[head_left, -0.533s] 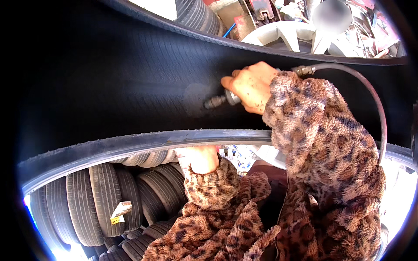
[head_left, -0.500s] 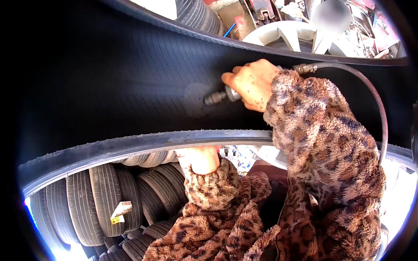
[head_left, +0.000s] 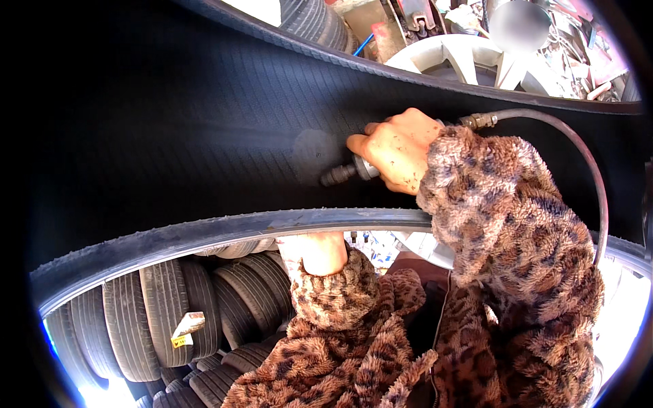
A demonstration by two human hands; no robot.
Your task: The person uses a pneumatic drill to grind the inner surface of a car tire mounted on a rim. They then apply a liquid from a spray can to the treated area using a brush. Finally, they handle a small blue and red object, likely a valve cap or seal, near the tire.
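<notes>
Wrapping its fingers around a silver-and-dark cylindrical metal tool (head_left: 367, 167), the right hand (head_left: 398, 151) sits right of centre in the frame. The left hand (head_left: 325, 253) is below centre, at the near edge of a large black rubber tyre (head_left: 204, 136); its fingers are hidden, so we cannot tell how they are set. To work well here, we would judge it best to grip firmly, move the tool's tip evenly over the pale, round scuffed patch (head_left: 316, 153) beside it, and leave the dull reddish-grey hose (head_left: 578, 143) slack around the leopard-print fleece sleeve (head_left: 510, 211). Whether tip and rubber touch, we cannot tell. The tyre spans the frame from left to right, its hollow inside facing us: matt, finely ribbed, deeply shadowed at far left.
</notes>
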